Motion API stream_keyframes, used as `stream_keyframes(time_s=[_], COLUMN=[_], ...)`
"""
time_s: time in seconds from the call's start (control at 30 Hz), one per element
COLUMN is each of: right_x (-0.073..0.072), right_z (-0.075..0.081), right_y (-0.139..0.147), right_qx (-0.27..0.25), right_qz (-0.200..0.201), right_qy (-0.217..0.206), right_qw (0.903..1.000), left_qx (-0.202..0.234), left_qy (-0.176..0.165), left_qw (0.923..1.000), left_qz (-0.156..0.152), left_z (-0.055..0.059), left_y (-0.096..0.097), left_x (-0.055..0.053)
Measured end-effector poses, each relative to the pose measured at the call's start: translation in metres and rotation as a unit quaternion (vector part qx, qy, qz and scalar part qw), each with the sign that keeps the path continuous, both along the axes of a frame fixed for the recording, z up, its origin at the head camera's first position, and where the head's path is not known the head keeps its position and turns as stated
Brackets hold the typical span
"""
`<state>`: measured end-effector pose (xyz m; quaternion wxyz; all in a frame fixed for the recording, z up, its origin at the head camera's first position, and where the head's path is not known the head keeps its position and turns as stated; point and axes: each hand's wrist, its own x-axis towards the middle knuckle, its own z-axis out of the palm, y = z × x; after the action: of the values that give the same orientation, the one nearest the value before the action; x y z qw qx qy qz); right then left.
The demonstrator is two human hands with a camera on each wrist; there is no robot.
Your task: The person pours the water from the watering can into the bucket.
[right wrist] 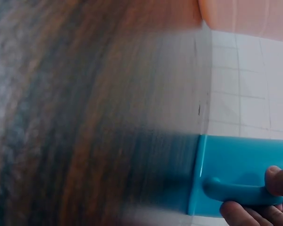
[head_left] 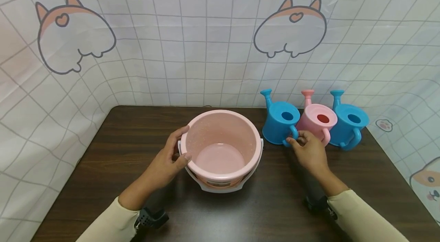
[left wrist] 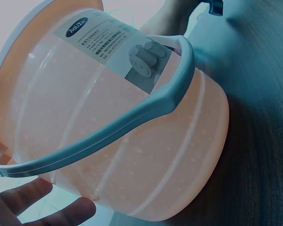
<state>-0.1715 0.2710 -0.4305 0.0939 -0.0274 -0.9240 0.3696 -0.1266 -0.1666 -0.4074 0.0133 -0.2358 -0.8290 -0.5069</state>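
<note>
A pink bucket [head_left: 220, 158] with a pale carrying handle [left wrist: 132, 120] stands upright at the middle of the table. My left hand [head_left: 168, 158] holds its left rim, thumb over the edge and fingers along the outside. In the left wrist view, two fingertips [left wrist: 70, 212] show beside the bucket's wall. To the right stands a blue watering can [head_left: 280, 121], its spout toward the back. My right hand [head_left: 311, 152] pinches this can's handle [right wrist: 236, 192] between thumb and fingers. Close beside it are a pink watering can [head_left: 317, 118] and a second blue watering can [head_left: 350, 121].
The dark wood table [head_left: 130, 135] reaches back to a white grid-patterned cloth [head_left: 206, 43] with cartoon animals, which also hangs at both sides. The three cans stand close together near the table's back right corner. A printed label [left wrist: 115, 49] is on the bucket's side.
</note>
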Motion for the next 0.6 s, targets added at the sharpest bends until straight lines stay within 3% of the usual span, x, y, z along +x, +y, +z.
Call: stream_keyframes(time_s=[0.27, 0.6], right_x=[0.001, 0.018], right_z=[0.001, 0.013], right_y=[0.002, 0.01], right_qx=[0.003, 0.031], right_qz=[0.014, -0.023], right_qy=[-0.003, 0.057], right_qw=[0.9999, 0.9976], left_qx=[0.011, 0.022], left_qy=[0.004, 0.011], left_qw=[0.9999, 0.9994], left_qz=[-0.011, -0.025], left_z=[-0.002, -0.003], left_y=[-0.001, -0.001], left_x=[-0.001, -0.001])
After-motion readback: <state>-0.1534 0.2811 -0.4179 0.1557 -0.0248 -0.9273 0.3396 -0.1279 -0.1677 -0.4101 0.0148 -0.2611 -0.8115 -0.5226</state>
